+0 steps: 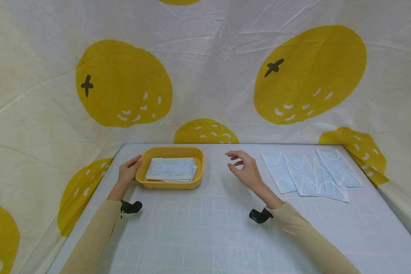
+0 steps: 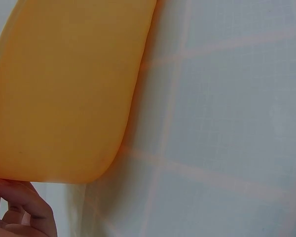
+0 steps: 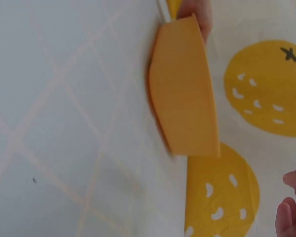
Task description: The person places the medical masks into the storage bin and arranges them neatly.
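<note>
Near counter's far-left corner: yellow tray (image 1: 172, 184) holding stacked masks (image 1: 171, 169); left hand (image 1: 128, 173) fingers relaxed against tray's left rim. Right hand (image 1: 244, 167) hovers mid-counter, fingers loosely curled, grasping nothing.

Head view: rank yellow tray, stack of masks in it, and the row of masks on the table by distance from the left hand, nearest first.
1. Yellow tray: the left hand touches its left rim.
2. Stack of masks: inside the tray, just right of that hand.
3. Row of masks: flat on the table's far right, beyond the right hand.
</note>
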`<state>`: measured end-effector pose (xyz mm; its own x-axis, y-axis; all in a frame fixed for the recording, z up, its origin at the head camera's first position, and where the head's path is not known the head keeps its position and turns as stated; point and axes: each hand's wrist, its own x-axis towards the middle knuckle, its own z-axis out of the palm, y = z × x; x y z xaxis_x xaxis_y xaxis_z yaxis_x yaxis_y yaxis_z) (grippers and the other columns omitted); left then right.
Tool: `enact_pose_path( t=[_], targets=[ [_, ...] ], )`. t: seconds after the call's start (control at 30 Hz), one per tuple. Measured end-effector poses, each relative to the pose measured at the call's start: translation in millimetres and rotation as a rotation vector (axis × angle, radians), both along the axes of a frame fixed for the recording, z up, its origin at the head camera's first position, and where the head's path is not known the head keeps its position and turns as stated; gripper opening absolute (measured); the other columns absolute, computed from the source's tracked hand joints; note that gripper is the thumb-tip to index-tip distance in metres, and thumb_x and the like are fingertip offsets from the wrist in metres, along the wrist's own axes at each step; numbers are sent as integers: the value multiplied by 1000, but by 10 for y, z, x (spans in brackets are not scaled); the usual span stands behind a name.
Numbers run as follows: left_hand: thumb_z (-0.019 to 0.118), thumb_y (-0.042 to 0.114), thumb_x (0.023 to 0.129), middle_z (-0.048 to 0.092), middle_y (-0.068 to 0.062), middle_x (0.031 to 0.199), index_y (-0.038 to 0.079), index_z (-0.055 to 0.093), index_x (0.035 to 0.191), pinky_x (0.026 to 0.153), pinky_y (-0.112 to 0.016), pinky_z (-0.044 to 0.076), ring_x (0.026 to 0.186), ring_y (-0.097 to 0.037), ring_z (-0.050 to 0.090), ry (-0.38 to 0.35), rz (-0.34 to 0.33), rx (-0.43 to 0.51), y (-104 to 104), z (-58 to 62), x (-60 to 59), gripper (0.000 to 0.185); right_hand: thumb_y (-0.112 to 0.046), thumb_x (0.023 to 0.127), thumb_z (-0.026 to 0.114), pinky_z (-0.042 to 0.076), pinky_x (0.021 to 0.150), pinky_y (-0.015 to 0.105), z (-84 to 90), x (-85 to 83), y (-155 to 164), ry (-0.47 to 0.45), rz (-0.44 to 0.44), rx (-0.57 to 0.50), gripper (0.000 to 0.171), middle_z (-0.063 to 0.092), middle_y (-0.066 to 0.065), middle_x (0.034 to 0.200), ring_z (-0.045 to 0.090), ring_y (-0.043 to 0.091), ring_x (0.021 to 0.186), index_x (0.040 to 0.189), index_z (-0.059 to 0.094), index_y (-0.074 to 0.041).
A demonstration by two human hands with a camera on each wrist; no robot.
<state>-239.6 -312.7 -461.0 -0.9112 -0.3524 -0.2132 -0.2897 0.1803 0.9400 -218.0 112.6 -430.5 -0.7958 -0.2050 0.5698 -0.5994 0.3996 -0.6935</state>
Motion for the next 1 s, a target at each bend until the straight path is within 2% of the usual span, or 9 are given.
enact_pose_path(
  t=[0.23,0.43,0.63,0.83,1.0],
  targets=[
    [54,35,97,44,-10,148,17,46,143,66,-10,51,84,11,53,-11,-3,2,0,-7,-17,50,2,81,71,58,72,41,-37,15,221,-4,-57,-17,32,68,11,109,64,27,94,112,67,-5],
    [55,36,97,43,-10,149,17,46,144,66,-11,52,88,7,54,-12,-6,15,-7,-31,-22,51,1,81,72,57,71,42,-101,49,414,-10,-120,20,31,68,11,110,64,28,92,111,67,-6],
    [55,35,97,44,-9,149,18,47,143,66,-11,52,86,8,54,-17,-1,13,-21,-40,-25,50,-1,82,73,57,70,35,-135,80,628,-7,-186,51,31,68,10,111,64,25,90,112,67,-6],
    [54,35,98,44,-11,148,17,46,144,65,-12,52,85,8,54,-1,-18,-3,-6,-34,-21,50,3,80,72,56,67,28,-184,109,897,-11,-264,48,31,69,12,108,63,29,87,110,68,-4],
    [53,36,98,44,-10,148,18,46,144,65,-12,52,87,7,53,-15,-9,-19,-12,-32,-12,50,2,81,71,50,67,11,-210,146,1116,-25,-345,31,29,69,15,106,62,27,85,110,67,-2]
  ],
)
